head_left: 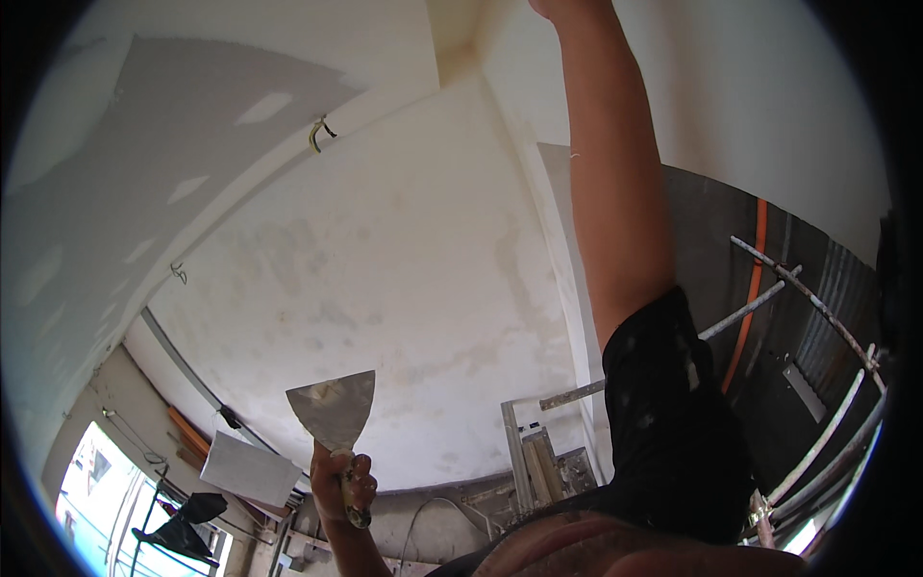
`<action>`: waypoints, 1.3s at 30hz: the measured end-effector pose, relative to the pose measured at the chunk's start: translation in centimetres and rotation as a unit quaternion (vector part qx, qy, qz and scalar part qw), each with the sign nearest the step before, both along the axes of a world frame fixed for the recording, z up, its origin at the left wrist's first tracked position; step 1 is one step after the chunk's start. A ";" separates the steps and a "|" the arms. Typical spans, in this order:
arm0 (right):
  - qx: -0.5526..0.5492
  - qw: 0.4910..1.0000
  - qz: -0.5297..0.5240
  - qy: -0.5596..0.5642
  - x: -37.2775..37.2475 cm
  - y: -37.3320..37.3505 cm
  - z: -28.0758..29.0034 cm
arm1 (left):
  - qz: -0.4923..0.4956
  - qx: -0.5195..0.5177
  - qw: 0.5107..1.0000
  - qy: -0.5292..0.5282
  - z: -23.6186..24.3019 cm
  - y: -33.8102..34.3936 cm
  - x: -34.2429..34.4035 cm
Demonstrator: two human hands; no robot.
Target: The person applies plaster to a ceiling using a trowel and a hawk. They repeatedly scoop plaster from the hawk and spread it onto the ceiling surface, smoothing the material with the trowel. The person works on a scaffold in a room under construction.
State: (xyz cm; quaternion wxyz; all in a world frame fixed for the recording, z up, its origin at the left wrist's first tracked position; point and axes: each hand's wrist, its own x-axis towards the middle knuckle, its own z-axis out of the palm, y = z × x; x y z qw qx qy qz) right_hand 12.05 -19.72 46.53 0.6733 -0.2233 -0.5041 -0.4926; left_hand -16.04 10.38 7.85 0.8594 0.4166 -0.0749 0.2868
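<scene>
Low on the left, my left hand (346, 484) is closed around the handle of a putty knife (332, 409). The knife's broad metal blade points up and has smears of filler on it. My right arm (620, 173), in a black, paint-spotted sleeve (663, 385), stretches straight up to the top edge. Only the edge of my right hand (541, 8) shows there; its fingers are out of the picture, so what it holds or touches is hidden. A whitish wall (385, 288) with patchy stains stands behind the knife.
At left, a grey ceiling panel (192, 106) bears white filler patches; wires (317, 135) hang by its edge. Scaffold poles (817, 433) and an orange pipe (748, 298) are at right. A bright window (96, 500), black bag (183, 529) and boards (538, 466) are lower down.
</scene>
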 end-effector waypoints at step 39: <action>-0.030 0.910 0.334 0.242 -4.1 13.7 -31.2 | 0.310 0.230 0.923 -0.008 7.7 -4.2 -2.7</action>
